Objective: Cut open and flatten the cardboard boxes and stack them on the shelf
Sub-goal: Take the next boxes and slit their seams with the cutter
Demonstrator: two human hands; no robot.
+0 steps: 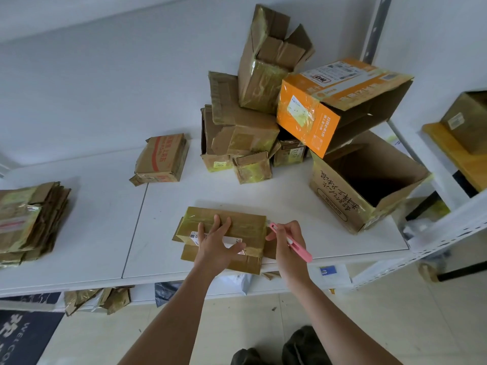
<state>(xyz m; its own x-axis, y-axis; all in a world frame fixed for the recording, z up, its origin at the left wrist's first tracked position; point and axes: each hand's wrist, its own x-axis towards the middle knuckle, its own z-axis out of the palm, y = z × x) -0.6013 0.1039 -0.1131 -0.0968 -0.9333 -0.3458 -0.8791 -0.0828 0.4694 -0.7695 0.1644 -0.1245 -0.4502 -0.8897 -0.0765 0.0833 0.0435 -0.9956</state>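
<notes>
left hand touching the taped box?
Touching. Head view: left hand lies flat on the taped box, its fingers spread across the top.

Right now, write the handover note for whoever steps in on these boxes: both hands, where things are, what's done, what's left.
Left hand: flat, fingers spread, pressing down the taped box at the shelf's front edge.
Right hand: gripping the pink box cutter, tip at the box's right end.
Done: flattened cardboard stack at far left.
Left: this box, not yet opened; the small red-printed box behind it; the pile of brown boxes; the orange box on top at right; the large open carton beneath it.
</notes>
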